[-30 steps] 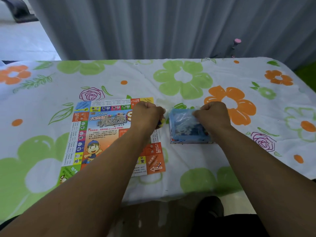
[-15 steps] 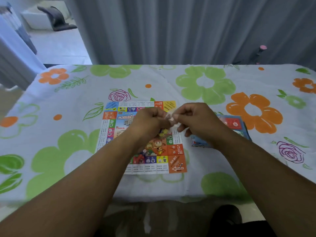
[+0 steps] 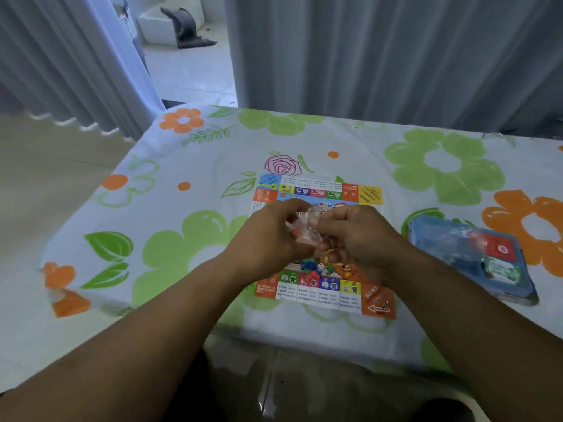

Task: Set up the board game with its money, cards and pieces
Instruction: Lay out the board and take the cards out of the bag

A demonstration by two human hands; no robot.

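Plastic bag (image 3: pixel 306 228) up above the board (image 3: pixel 320 190), left hand (image 3: pixel 271 239) and right hand (image 3: pixel 356 239) level, each grip pinching an opposite end; the tear should run sideways between them.

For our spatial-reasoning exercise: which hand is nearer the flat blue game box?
Right. The right hand, pinching a clear plastic packet, is left of the flat blue game box; the left hand is farther left.

home rm, floral tablecloth (image 3: pixel 304 138), grey curtains (image 3: pixel 380 56)
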